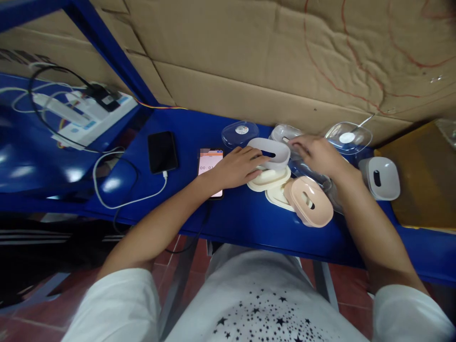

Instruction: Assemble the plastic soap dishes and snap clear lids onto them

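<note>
My left hand [247, 164] is closed on the left side of a grey oval dish with a slot [283, 154], its fingers over the rim. Under that dish lies a cream oval piece [274, 179]. Farther back, the curled fingers of my right hand [315, 152] reach a second grey slotted dish [280, 130]; the fingertips are partly hidden. A peach slotted dish [322, 211] lies tilted over another cream piece [278, 197]. Clear plastic [309, 173] shows beneath my right hand.
Two clear oval lids, one at the back left [231, 135] and one at the back right [337, 137], have round stickers. Another grey dish [390, 178] stands near a cardboard box [423, 175]. Left are a lit phone [216, 190], a cabled black phone [162, 152] and a power strip [123, 107].
</note>
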Motion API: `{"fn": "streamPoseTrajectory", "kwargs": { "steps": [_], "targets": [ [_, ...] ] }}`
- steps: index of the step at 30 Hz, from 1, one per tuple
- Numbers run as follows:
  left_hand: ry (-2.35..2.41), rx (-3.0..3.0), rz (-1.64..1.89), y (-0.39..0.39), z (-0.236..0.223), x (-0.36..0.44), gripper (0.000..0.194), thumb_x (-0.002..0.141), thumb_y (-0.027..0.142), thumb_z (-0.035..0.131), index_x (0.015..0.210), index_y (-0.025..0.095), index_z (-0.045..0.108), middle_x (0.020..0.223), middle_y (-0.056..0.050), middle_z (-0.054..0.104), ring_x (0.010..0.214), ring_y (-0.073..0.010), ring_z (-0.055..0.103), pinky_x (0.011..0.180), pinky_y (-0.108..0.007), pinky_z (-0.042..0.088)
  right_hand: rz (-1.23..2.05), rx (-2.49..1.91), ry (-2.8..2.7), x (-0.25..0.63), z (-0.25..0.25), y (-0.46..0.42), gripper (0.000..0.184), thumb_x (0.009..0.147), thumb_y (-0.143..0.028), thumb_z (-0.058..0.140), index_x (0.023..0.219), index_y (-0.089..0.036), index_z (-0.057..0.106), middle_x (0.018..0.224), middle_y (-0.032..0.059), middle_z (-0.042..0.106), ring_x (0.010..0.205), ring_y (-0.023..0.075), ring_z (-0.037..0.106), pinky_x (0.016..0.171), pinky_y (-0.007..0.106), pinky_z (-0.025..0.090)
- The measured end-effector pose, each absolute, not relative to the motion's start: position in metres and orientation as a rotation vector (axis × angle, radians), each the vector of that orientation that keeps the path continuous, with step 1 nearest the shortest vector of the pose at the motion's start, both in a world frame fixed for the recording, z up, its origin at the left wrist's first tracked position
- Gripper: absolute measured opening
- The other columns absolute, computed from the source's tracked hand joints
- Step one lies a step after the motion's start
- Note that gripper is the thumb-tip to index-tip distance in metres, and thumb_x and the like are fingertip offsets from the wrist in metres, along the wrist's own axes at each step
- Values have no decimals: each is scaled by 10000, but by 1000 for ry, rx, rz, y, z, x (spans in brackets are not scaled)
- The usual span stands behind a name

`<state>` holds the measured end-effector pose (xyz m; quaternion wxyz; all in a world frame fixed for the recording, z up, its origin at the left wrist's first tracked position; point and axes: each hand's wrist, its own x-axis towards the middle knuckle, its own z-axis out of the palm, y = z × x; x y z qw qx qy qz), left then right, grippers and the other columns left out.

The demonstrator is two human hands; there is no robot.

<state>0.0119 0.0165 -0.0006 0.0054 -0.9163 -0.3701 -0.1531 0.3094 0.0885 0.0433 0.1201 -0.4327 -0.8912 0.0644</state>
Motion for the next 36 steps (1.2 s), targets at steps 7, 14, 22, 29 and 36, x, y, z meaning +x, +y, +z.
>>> {"fn": "streamPoseTrajectory", "kwargs": {
  "steps": [7,14,22,29,36],
  "targets": [
    [-1183,-2877,-470,20,-1,9,400,1127,302,526,1496,175,613,1437,-155,679,1312,-318,626,1048,-437,485,182,-1412,-2661,310,26,90,609,1090,-439,491,1607,-124,561,1498,202,698,1344,420,698,1120,552,545],
    [-1167,-2895,-541,23,-7,8,409,1119,281,534,1504,167,609,1429,-180,669,1332,-338,636,1098,-503,528,82,-1476,-2702,319,25,101,519,1037,-455,592,1462,-176,694,1492,180,708,1346,416,680,1095,560,535],
    [-1074,-2974,-616,10,-3,23,519,1119,247,527,1633,184,476,1683,-245,435,1558,-385,475,1199,-570,507,15,-1546,-2673,339,59,100,505,1143,-390,345,1342,-112,716,1186,225,802,1056,322,720,964,417,487],
    [-1062,-2917,-524,5,8,24,456,1115,249,559,1566,181,560,1668,-247,463,1529,-417,497,1163,-583,511,66,-1778,-2445,390,98,96,393,1118,-399,434,1127,-155,742,1025,173,788,877,255,666,807,368,440],
    [-1011,-2865,-571,0,18,26,378,1147,289,508,1474,140,624,1516,-232,602,1398,-375,595,1102,-520,518,-261,-1885,-2181,431,92,69,454,1050,-345,522,1414,-148,707,1267,221,792,1168,350,723,958,443,497]
  ]
}}
